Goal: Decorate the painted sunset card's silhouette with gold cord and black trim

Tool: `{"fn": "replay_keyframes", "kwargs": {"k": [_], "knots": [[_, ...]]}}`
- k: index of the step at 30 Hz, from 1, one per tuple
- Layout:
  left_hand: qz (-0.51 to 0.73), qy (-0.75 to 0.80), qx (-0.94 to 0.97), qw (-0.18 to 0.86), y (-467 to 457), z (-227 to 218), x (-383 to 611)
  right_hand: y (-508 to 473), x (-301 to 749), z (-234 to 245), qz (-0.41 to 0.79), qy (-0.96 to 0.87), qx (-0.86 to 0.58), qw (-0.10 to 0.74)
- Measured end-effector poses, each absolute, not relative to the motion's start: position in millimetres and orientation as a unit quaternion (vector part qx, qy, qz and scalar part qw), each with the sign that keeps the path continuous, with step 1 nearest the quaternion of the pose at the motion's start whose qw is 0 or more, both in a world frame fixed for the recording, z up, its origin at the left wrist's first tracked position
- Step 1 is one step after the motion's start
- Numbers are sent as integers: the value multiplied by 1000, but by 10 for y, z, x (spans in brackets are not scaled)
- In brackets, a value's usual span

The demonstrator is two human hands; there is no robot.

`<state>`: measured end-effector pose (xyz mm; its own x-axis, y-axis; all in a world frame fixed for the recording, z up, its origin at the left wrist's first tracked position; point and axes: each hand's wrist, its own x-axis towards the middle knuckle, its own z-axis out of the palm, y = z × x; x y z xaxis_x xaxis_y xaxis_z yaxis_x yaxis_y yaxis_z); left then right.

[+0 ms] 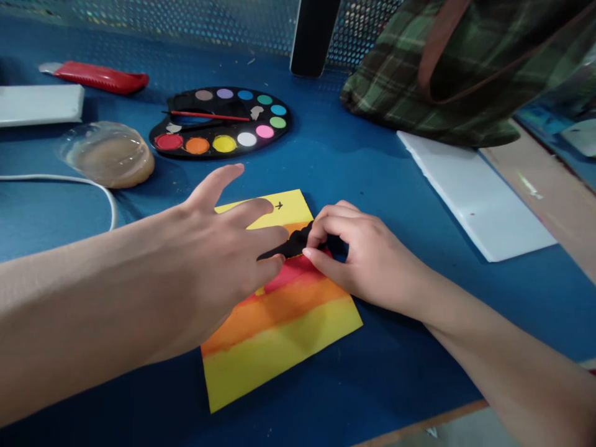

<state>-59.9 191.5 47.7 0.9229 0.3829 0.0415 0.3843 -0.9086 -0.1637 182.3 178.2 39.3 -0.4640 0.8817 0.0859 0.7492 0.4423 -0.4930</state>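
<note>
A small painting (279, 332) lies on the table, banded in yellow, orange and red, with a jagged black shape across its middle and a tiny black bird mark near the top. Spread over its left side, my left hand (223, 248) has its thumb raised and its fingers stretched out; the fingertips are at the black shape. At the painting's right edge is my right hand (367, 248), thumb and fingers bent together by the right end of the black shape. What lies between those fingertips is too small to make out. The left hand covers part of the sheet.
A black paint palette (195, 133) with a thin red brush (209, 115) sits behind the hands. Left of it are a cup of murky water (114, 155), a red cutter (100, 76), a white box (40, 105) and a white cable (60, 178). A white panel (475, 192) lies under a plaid bag (386, 81).
</note>
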Motion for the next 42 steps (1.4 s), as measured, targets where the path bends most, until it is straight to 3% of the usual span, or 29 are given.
{"fn": "replay_keyframes", "kwargs": {"k": [6, 15, 22, 29, 42], "knots": [[-2, -147, -988, 45, 1908, 521, -520, 1786, 1831, 379, 190, -835, -487, 174], [13, -145, -988, 60, 1918, 473, -540, 1807, 1768, 394, 251, -777, -546, 187], [5, -134, -988, 77, 1918, 486, -517, 1882, 1788, 373, 231, -750, -595, 173], [-42, -142, -988, 55, 1907, 555, -381, 1923, 1800, 356, 227, -762, -585, 157], [-73, -153, -980, 106, 1822, 524, -320, 1940, 1815, 329, 275, -757, -570, 160]]}}
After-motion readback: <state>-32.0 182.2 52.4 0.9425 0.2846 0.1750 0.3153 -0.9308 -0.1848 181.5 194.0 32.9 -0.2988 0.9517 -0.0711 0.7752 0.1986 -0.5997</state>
